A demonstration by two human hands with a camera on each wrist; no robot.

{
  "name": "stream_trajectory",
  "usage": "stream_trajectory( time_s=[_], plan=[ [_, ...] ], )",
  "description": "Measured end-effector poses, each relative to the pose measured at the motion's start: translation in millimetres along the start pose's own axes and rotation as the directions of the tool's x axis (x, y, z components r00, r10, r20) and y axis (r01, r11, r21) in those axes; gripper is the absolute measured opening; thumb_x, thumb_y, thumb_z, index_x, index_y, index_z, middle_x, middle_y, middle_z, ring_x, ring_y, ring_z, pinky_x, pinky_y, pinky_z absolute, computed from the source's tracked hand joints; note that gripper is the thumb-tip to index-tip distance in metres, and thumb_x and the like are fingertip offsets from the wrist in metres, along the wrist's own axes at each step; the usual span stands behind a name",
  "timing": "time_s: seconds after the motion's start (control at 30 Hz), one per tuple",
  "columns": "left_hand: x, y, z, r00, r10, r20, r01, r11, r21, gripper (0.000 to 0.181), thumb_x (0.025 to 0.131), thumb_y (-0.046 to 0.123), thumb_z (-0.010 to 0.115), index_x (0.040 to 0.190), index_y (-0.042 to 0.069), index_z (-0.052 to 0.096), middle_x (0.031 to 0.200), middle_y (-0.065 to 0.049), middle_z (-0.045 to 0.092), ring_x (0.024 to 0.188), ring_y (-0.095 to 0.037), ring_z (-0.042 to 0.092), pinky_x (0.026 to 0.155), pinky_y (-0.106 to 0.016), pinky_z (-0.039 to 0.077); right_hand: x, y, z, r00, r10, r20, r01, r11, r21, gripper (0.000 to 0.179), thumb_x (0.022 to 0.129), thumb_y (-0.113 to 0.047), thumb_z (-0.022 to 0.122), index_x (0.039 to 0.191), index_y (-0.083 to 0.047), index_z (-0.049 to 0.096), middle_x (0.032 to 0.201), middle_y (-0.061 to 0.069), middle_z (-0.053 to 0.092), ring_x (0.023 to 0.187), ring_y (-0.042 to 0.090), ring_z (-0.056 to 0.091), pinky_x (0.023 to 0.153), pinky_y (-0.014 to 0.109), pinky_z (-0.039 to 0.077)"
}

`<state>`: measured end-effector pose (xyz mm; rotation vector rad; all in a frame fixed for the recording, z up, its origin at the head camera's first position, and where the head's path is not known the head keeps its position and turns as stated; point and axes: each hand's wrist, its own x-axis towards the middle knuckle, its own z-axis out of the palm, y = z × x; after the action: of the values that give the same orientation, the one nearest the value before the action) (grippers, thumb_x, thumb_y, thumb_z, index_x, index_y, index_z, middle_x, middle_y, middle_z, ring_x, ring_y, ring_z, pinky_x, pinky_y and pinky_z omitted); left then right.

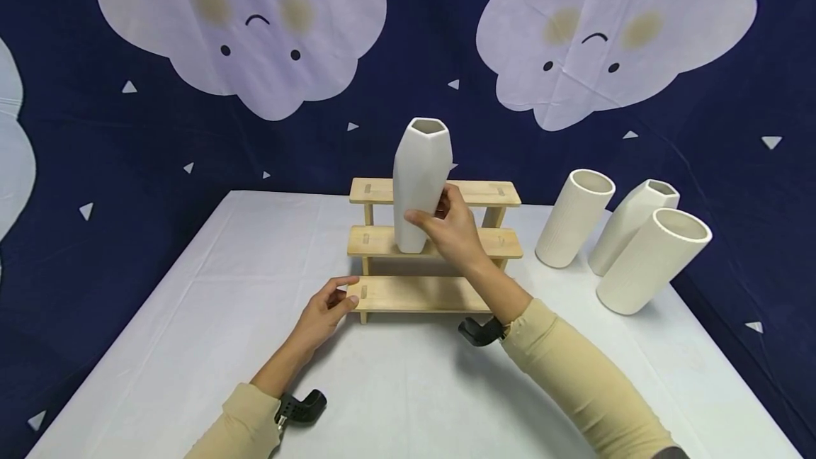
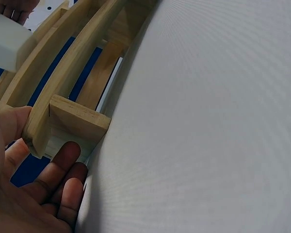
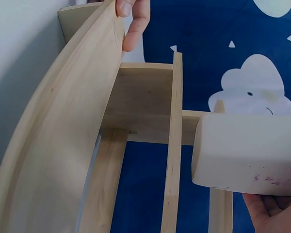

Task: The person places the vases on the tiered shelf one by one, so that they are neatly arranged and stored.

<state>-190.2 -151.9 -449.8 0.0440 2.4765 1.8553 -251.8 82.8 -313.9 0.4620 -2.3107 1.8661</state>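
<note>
A white faceted vase (image 1: pixel 421 183) stands upright in my right hand (image 1: pixel 454 230), thumb on its front and fingers behind its right side. Its base overlaps the middle tier of the three-tier wooden display stand (image 1: pixel 417 294) in the head view; in the right wrist view a gap shows between the vase base (image 3: pixel 196 153) and the middle board (image 3: pixel 172 145). My left hand (image 1: pixel 325 317) holds the left end of the stand's lowest board, thumb at the edge. Its other fingers (image 2: pixel 70 153) curl beside the support leg (image 2: pixel 80 116).
To the right of the stand, two white round vases (image 1: pixel 567 225) and another faceted vase (image 1: pixel 627 232) are grouped on the white tablecloth (image 1: pixel 255 268). A dark blue cloth with clouds (image 1: pixel 433 34) hangs behind the table. Each wrist wears a black camera (image 1: pixel 302 407).
</note>
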Motion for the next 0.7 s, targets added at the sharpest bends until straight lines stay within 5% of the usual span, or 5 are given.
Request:
stream_trajectory(
  time_s=[0.7],
  plan=[
    [-0.5,1.0,0.8,1.000,-0.007,-0.002,0.007,1.000,-0.007,0.039,0.091,0.023,0.062,0.129,0.021,0.054,0.095,-0.009,0.058,0.080,-0.013,0.048,0.068,-0.024,0.038,17.2,6.3,29.8,1.000,0.012,-0.004,-0.013,0.999,-0.052,0.069,0.079,-0.029,0.077,0.134,-0.008,0.040,0.123,0.014,0.059,0.110,0.026,0.060,0.093,0.040,0.049]
  ],
)
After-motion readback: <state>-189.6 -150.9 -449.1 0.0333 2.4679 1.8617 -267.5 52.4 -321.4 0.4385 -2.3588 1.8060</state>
